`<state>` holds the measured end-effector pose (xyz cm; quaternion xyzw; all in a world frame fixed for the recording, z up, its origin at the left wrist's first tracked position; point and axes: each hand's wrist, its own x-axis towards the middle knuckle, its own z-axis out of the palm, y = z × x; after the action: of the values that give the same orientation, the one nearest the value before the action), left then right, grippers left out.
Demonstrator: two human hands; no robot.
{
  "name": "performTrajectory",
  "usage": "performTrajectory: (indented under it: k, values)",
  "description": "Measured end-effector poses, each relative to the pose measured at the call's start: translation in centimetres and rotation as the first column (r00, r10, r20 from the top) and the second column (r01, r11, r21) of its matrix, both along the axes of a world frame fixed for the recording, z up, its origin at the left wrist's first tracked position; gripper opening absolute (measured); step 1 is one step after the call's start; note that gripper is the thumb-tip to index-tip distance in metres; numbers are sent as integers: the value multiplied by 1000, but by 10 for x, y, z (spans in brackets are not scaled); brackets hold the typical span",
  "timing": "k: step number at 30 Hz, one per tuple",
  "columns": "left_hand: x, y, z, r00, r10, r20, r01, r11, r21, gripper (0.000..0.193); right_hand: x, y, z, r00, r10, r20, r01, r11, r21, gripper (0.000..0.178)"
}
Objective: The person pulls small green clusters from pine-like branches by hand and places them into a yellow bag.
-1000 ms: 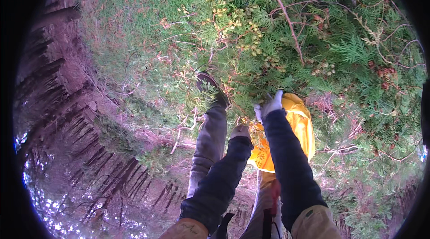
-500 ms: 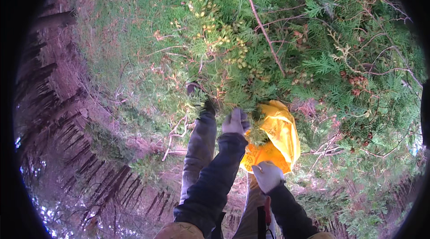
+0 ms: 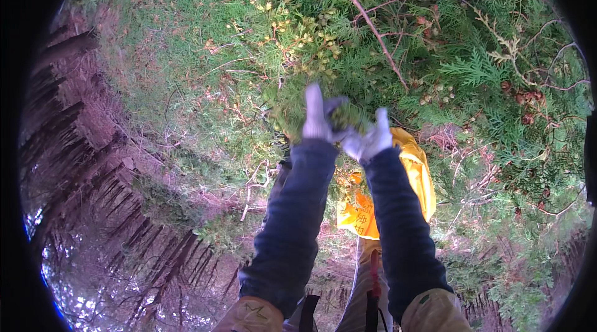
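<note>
The left hand (image 3: pixel 316 119) is blurry, one finger up — I can't tell if it grips the green leaves (image 3: pixel 352 114) beside it. The right hand (image 3: pixel 369 140), next to it, has its fingers spread wide. A yellow bag (image 3: pixel 420 173) is below the right hand — little cones (image 3: pixel 308 36) are above the left.

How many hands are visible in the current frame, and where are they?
2: the motion-blurred left hand among conifer foliage near the centre, and the right hand just right of it, beside the yellow bag. No other hand shows.
</note>
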<state>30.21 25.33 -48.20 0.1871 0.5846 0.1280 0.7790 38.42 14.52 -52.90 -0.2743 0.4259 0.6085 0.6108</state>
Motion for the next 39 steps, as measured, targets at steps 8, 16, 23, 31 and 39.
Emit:
performTrajectory:
  k: [8,16,23,31,39]
  values:
    - [-25,-105,84,857,-31,-514,177,955,237,37,-82,-58,72,-507,697,507,-467,273,-841,23]
    - [-46,-155,199,923,-6,-384,136,940,312,30,-99,-124,194,583,453,674,-373,887,-274,21]
    - [-35,-259,73,851,-390,-351,326,917,-229,45,-55,-236,95,-791,498,354,-234,288,-929,26]
    - [-62,-204,12,727,-127,-675,500,771,394,22,-34,-143,76,-507,655,561,-171,561,-810,19]
    - [-62,10,21,902,-110,-418,90,994,-68,66,38,10,-59,-994,99,48,-82,-387,-918,34]
